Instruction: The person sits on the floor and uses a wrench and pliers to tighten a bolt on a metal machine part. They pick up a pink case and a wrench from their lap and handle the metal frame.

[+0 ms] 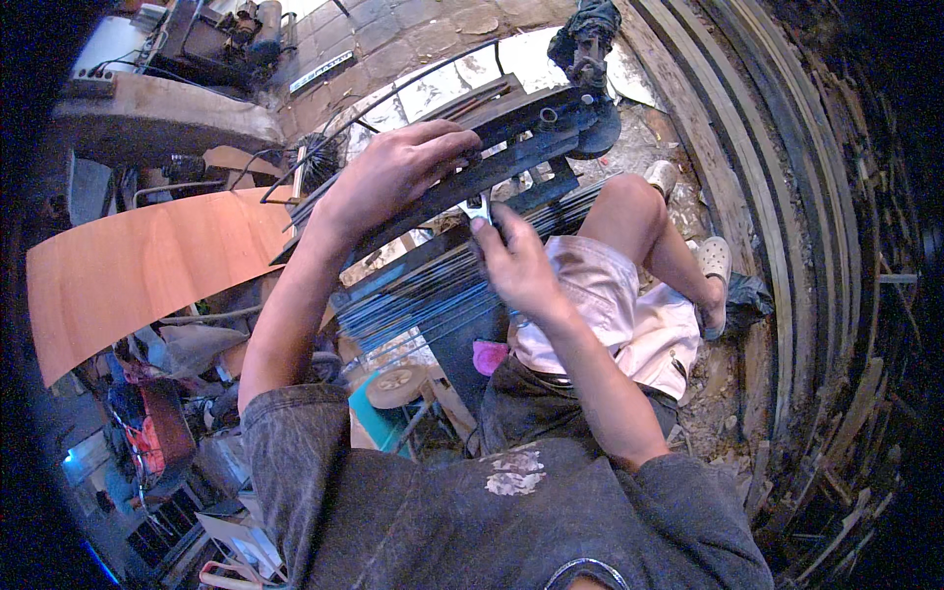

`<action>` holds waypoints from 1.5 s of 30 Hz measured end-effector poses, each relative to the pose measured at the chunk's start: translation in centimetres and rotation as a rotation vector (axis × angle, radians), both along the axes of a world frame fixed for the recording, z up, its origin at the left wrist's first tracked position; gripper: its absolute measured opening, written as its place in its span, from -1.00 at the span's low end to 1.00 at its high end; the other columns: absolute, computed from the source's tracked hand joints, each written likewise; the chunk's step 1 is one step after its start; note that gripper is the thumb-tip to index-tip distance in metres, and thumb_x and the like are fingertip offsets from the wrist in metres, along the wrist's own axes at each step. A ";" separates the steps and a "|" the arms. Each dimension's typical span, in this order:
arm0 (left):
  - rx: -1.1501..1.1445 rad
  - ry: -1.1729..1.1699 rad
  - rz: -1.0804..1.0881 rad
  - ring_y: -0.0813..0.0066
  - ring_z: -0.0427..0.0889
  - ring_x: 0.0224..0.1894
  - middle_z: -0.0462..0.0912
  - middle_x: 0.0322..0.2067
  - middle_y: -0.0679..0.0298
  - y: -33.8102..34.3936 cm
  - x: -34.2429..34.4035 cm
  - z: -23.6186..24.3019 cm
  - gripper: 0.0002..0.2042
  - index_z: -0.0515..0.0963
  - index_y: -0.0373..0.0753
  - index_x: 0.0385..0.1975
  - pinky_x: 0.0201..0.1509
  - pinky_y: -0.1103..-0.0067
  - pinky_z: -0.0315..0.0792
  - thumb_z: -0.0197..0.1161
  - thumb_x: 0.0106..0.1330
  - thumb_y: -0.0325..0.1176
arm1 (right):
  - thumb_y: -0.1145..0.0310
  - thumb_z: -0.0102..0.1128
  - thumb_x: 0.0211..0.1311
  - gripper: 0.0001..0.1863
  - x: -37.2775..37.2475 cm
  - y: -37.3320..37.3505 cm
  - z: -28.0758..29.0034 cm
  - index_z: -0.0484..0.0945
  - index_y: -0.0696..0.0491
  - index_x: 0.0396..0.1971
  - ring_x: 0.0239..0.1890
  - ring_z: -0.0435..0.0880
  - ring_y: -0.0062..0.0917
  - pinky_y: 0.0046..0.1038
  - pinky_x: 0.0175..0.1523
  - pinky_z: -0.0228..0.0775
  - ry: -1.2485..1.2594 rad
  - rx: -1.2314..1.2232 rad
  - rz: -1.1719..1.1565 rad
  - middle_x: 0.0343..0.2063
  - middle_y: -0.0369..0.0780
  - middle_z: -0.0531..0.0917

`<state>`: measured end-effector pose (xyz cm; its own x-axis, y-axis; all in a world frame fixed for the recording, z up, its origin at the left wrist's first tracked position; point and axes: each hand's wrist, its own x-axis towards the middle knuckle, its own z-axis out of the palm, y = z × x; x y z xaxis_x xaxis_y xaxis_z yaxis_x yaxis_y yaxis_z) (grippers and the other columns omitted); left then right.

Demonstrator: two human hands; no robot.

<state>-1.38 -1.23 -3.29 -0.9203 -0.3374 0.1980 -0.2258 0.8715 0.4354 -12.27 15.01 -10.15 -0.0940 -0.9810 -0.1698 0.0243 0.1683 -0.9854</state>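
Note:
A long dark metal frame (511, 157) with slots and a round hole runs slantwise in front of me. My left hand (408, 167) lies over its upper side, fingers bent and pressed together; whatever the fingertips hold is hidden. Beneath the frame's lower edge, my right hand (516, 261) is closed around a silver wrench (477, 207). The wrench's head points up against the underside of the frame, and the part it meets there is hidden. A dark machine part wrapped in black plastic (587, 49) sits at the frame's far right end.
Thin metal rods (418, 305) lie below the frame, close to my legs. To the left leans a curved plywood sheet (147, 265). Long timber beams (777, 197) line the right side. A small wheel (396, 386) stands near my body.

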 end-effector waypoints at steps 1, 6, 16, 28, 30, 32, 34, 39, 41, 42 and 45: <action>-0.012 0.003 0.001 0.18 0.65 -0.18 0.62 -0.18 0.16 0.0 -0.1 0.0 -0.70 0.54 -0.20 -0.12 -0.09 0.43 0.55 0.22 0.10 -0.47 | 0.32 -0.07 0.36 -0.74 0.5 0.1 -0.3 0.43 0.19 -0.12 -0.47 0.46 -0.59 -0.50 -0.34 0.35 0.039 -0.049 -0.076 -0.51 -0.27 0.51; 0.049 -0.020 0.002 0.17 0.65 -0.19 0.61 -0.18 0.17 0.2 -0.4 0.4 -0.71 0.54 -0.22 -0.15 -0.07 0.42 0.54 0.21 0.07 -0.49 | 0.34 -0.06 0.35 -0.72 -0.7 -0.2 -0.6 0.44 0.21 -0.09 -0.39 0.49 -0.53 -0.46 -0.20 0.36 0.051 0.027 -0.051 -0.46 -0.17 0.56; 0.095 -0.001 0.028 0.12 0.59 -0.12 0.55 -0.09 0.12 0.4 -0.1 0.3 -0.67 0.50 -0.18 -0.04 -0.05 0.37 0.50 0.21 0.16 -0.40 | 0.37 -0.03 0.29 -0.75 -0.8 0.4 0.5 0.41 0.22 -0.14 -0.29 0.55 -0.17 -0.26 -0.16 0.38 0.140 -0.042 0.150 -0.40 0.03 0.56; 0.048 -0.067 -0.022 0.12 0.58 -0.07 0.55 -0.07 0.12 -0.3 -0.2 0.2 -0.73 0.52 -0.18 -0.08 -0.01 0.39 0.48 0.17 0.21 -0.42 | 0.31 -0.03 0.31 -0.74 -0.3 0.0 -1.7 0.43 0.19 -0.16 -0.26 0.59 -0.05 -0.21 -0.15 0.38 0.040 0.072 -0.208 -0.37 0.06 0.59; 0.044 -0.055 -0.018 0.13 0.59 -0.09 0.56 -0.09 0.13 -0.2 -0.3 0.2 -0.73 0.53 -0.18 -0.09 -0.02 0.39 0.49 0.18 0.19 -0.42 | 0.30 -0.04 0.32 -0.74 -1.3 0.3 -1.7 0.44 0.19 -0.16 -0.26 0.59 -0.06 -0.21 -0.14 0.37 0.122 -0.034 -0.226 -0.36 0.06 0.59; 0.056 -0.038 -0.015 0.11 0.59 -0.11 0.57 -0.10 0.13 -0.1 -0.4 0.4 -0.72 0.52 -0.22 -0.11 -0.03 0.38 0.50 0.19 0.15 -0.43 | 0.31 -0.04 0.32 -0.73 -1.9 1.0 -1.3 0.44 0.20 -0.15 -0.25 0.59 -0.05 -0.21 -0.12 0.37 0.269 -0.089 -0.197 -0.36 0.06 0.59; 0.060 -0.039 -0.006 0.11 0.60 -0.12 0.58 -0.12 0.13 0.0 -0.5 0.3 -0.73 0.53 -0.22 -0.12 -0.04 0.38 0.50 0.19 0.15 -0.42 | 0.31 -0.05 0.31 -0.73 -2.8 1.1 -1.4 0.44 0.20 -0.15 -0.25 0.59 -0.04 -0.21 -0.12 0.38 0.166 -0.001 -0.126 -0.37 0.06 0.59; 0.039 -0.042 0.009 0.15 0.60 -0.12 0.59 -0.13 0.15 0.0 -0.5 0.5 -0.75 0.53 -0.21 -0.13 -0.03 0.39 0.50 0.19 0.17 -0.41 | 0.34 -0.04 0.32 -0.75 -1.7 0.2 -1.3 0.44 0.17 -0.13 -0.42 0.55 -0.38 -0.33 -0.24 0.38 0.213 -0.049 0.244 -0.48 -0.04 0.56; 0.068 -0.049 0.012 0.15 0.60 -0.11 0.59 -0.13 0.15 0.1 -0.6 0.4 -0.75 0.53 -0.21 -0.13 -0.03 0.39 0.50 0.19 0.17 -0.41 | 0.35 -0.04 0.30 -0.75 -0.3 -0.1 -1.1 0.44 0.18 -0.13 -0.39 0.56 -0.33 -0.31 -0.21 0.39 0.197 -0.123 0.258 -0.45 0.00 0.57; 0.081 -0.051 0.014 0.15 0.60 -0.11 0.59 -0.13 0.15 0.1 -0.7 0.4 -0.75 0.53 -0.21 -0.13 -0.03 0.39 0.50 0.19 0.17 -0.41 | 0.35 -0.03 0.30 -0.75 0.2 -0.3 -1.0 0.44 0.18 -0.13 -0.38 0.57 -0.31 -0.31 -0.20 0.39 0.191 -0.162 0.266 -0.44 0.02 0.57; 0.054 -0.044 -0.006 0.14 0.60 -0.12 0.59 -0.13 0.14 0.0 -0.7 0.3 -0.75 0.53 -0.22 -0.13 -0.04 0.39 0.50 0.19 0.18 -0.39 | 0.32 -0.03 0.28 -0.74 -0.1 -0.7 -1.5 0.45 0.21 -0.19 -0.30 0.57 -0.09 -0.19 -0.17 0.38 0.180 -0.138 0.212 -0.41 0.09 0.57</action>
<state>-2.09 -1.25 -2.94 -0.9298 -0.3410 0.1385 -0.2408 0.8482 0.4718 -12.42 14.32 -11.66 0.0992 -0.9945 -0.0326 -0.1738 0.0150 -0.9847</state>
